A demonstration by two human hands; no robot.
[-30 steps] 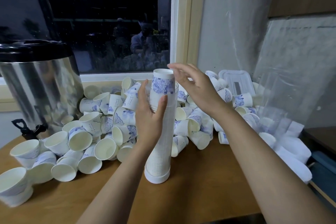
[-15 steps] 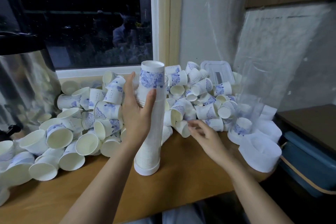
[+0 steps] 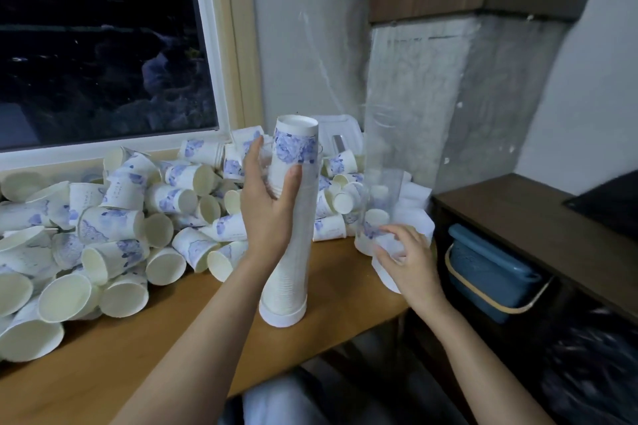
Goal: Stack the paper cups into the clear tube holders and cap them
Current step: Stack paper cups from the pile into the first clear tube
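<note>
- Wooden table point(image 3: 172, 355) runs along a wall, with a dark window point(image 3: 103, 45) above its left side.
- On the left of the table you have a big pile of loose paper cups point(image 3: 114, 228), white with blue flowers, lying on their sides.
- Near the middle, your left hand point(image 3: 269, 214) holds the clear tube point(image 3: 293, 252) up high, thumb on one side and fingers wrapped round the other.
- That tube stands up on the table, a bit tilted, on a white bottom cap point(image 3: 282, 316). It is full of stacked cups, and the top cup point(image 3: 296, 145) sticks out above it.
- To the right, your right hand point(image 3: 411, 262) lies with bent fingers on a white cap point(image 3: 386, 281) at the table's edge. You cannot tell if it grips the cap.
- Just behind that hand stand empty clear tubes point(image 3: 383, 190).
- Far right, a blue box point(image 3: 483, 272) sits under a dark shelf point(image 3: 518, 217).
</note>
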